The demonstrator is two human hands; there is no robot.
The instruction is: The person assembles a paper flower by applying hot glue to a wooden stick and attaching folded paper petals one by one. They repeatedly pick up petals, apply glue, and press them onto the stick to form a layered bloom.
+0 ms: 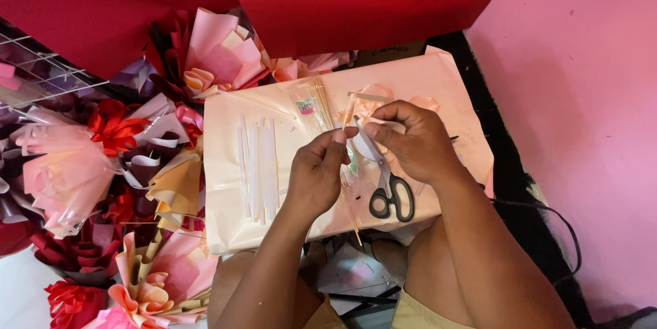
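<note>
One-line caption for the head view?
Both hands, left and right, pinch a thin stick above scissors.

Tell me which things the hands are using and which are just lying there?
In use: left hand and right hand holding a thin wooden stick and white paper piece.

Lying about: black-handled scissors, white paper strips, clear packet of sticks, wrapped paper bouquets.

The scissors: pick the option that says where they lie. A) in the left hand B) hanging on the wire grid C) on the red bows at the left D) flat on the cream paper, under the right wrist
D: the black-handled scissors lie flat on the cream paper just below the right hand, and neither that hand nor the left hand grips them.
</note>
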